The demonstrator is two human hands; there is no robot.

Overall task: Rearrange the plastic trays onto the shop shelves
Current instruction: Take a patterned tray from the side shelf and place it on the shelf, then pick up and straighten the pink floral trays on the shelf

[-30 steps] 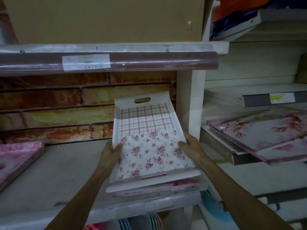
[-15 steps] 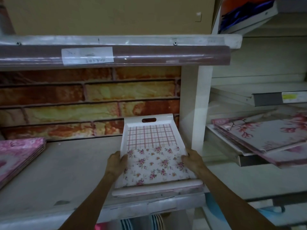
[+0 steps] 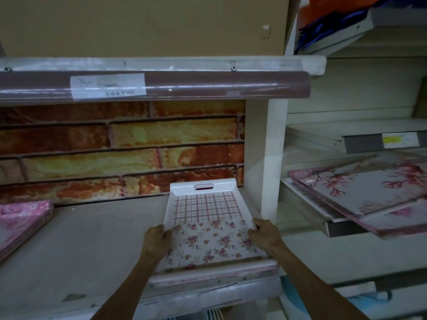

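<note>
Head view — both hands point(image 3: 265, 236) grip tray point(image 3: 205, 213), long axis pointing backward

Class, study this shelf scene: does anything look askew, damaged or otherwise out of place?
The blossom-print trays on the right-hand shelf sit skewed, with corners jutting past its front edge. The floral tray held by both hands lies fairly square on the main shelf. No damage or spills are visible.

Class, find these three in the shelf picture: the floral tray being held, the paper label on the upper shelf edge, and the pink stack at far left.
Tray point(image 3: 204, 211): head view, on its checked inner floor.
Label point(image 3: 108, 86): head view, on its middle.
Pink stack point(image 3: 22, 219): head view, on its top face.
</note>
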